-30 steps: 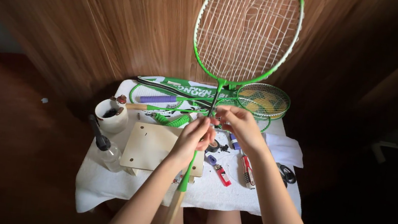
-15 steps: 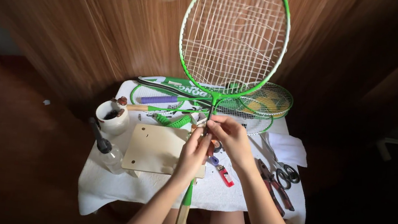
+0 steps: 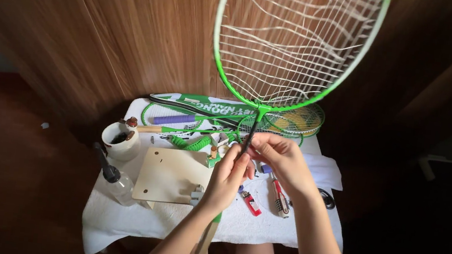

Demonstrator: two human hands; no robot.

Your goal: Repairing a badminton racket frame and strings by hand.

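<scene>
Left hand: the left hand [image 3: 228, 179] is wrapped narrowly around the dark shaft of the green racket [image 3: 299, 44], gripping it just below the throat.
Right hand: the right hand [image 3: 285, 162] is closed on the same shaft from the right, fingertips pinching beside the left hand – the two hands touch.
Racket: upright and tilted slightly right, its strung head high over the table, several strings wavy and slack; the wooden handle [image 3: 206, 239] hangs down near the person's lap.
Table: a white cloth [image 3: 128, 218] covers it, with a pale wooden board [image 3: 171, 175] just left of the hands.
Near the hands: a red lighter [image 3: 251, 203] and a small red-handled tool [image 3: 280, 198] lie below the right hand.
Left side: a white cup [image 3: 121, 141] and a clear bottle with a dark top [image 3: 116, 179] stand near the board.
Far side: spare green rackets and a racket cover [image 3: 211, 108] lie against the wooden wall.
Risk: the head is heavy and far from the grip – if the pinch slips, the frame could tip and sweep the cup or bottle over.
Risk: the loose strings could snag a finger.
</scene>
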